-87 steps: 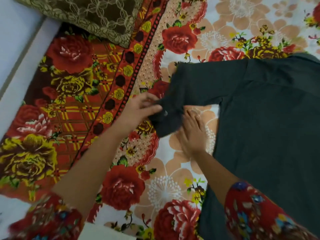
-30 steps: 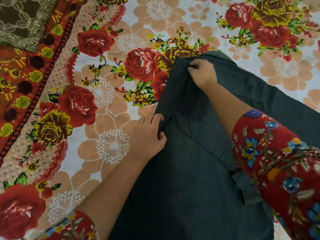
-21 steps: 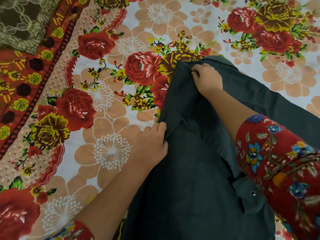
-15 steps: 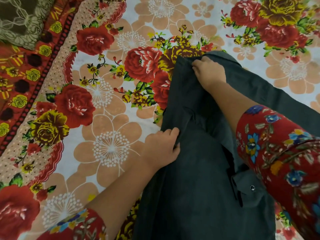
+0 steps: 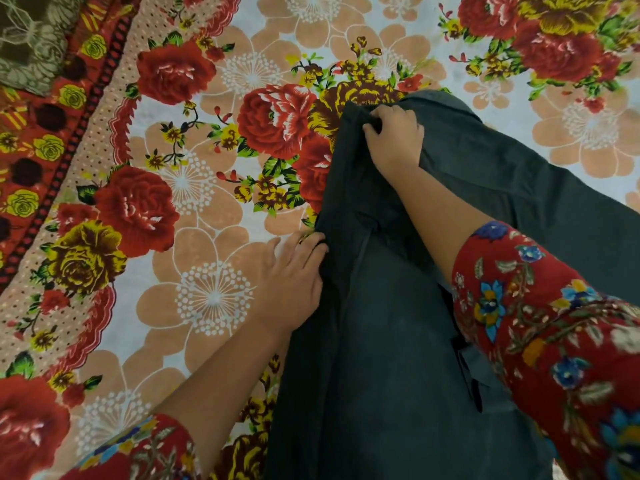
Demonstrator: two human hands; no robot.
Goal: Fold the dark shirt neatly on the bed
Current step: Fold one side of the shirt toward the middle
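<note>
The dark shirt (image 5: 388,341) lies on the flowered bed sheet (image 5: 207,188), running from the lower middle up to the right. Its left side is folded inward, forming a long straight edge. My right hand (image 5: 394,140) is at the top of that fold, fingers curled and pinching the cloth at the upper corner. My left hand (image 5: 294,275) lies lower on the fold's left edge, fingers together with their tips tucked at the cloth; whether it grips or only presses I cannot tell. A cuff or pocket flap (image 5: 471,375) shows beside my right forearm.
A dark olive patterned pillow (image 5: 27,39) sits at the top left corner. The sheet's red and yellow border band (image 5: 52,140) runs diagonally down the left side. Bare flowered sheet lies left of the shirt and above it.
Since the oldest frame the sleeve has been folded in over the body. Over the last second my left hand slid along the fold edge; my right hand stayed at the upper corner.
</note>
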